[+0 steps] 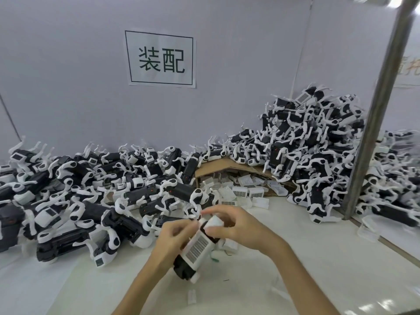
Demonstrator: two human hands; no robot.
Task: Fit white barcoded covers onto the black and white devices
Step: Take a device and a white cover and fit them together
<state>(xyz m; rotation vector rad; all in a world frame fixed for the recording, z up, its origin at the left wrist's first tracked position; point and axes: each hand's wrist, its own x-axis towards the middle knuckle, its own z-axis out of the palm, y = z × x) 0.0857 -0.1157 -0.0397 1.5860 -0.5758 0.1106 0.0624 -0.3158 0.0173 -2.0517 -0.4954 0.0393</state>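
Above the white table I hold a black and white device (185,267), tilted, with a white barcoded cover (198,247) on its upper face. My left hand (170,239) grips the device from the left side. My right hand (231,223) curls its fingers round the device's far white end (213,222). Loose white barcoded covers (241,192) spill from a torn cardboard box (218,167) behind my hands. Piles of devices lie to the left (79,196) and to the right (306,155).
A metal pole (372,123) stands at the right in front of the right pile. A paper sign (161,59) hangs on the grey back wall. Small white bits (191,296) lie on the table near me. Clear plastic pieces (368,228) sit by the right edge.
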